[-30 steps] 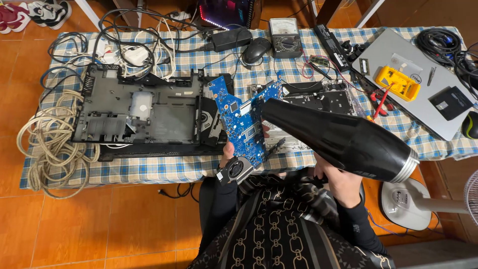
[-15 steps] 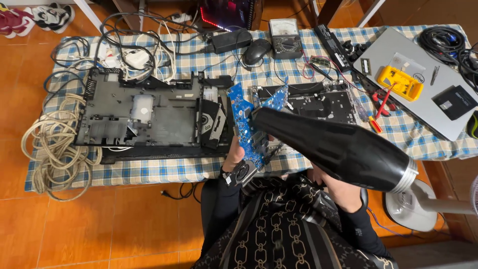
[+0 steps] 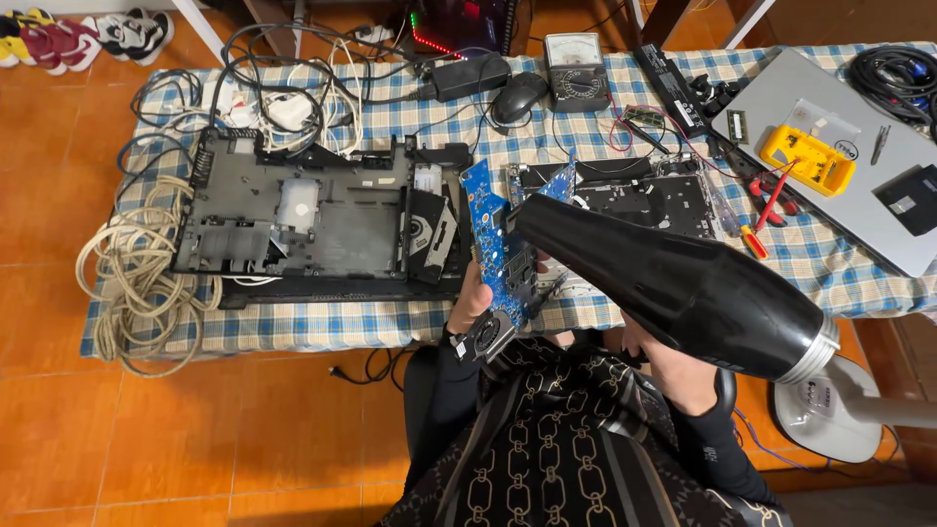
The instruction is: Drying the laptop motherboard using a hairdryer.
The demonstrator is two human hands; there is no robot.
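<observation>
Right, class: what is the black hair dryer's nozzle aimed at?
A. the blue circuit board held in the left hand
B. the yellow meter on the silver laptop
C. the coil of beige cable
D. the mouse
A: the hair dryer in the right hand has its nozzle right at the blue circuit board, which the left hand holds up over the table edge.

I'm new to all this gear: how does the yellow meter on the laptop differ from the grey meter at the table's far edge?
The yellow meter lies slantwise on the closed silver laptop; the grey meter rests straight on the checked tablecloth. The yellow meter is long and flat, the grey meter squarer, with a pale dial face. Neither is in a hand: the left hand holds a blue circuit board, the right hand a black hair dryer.
</observation>
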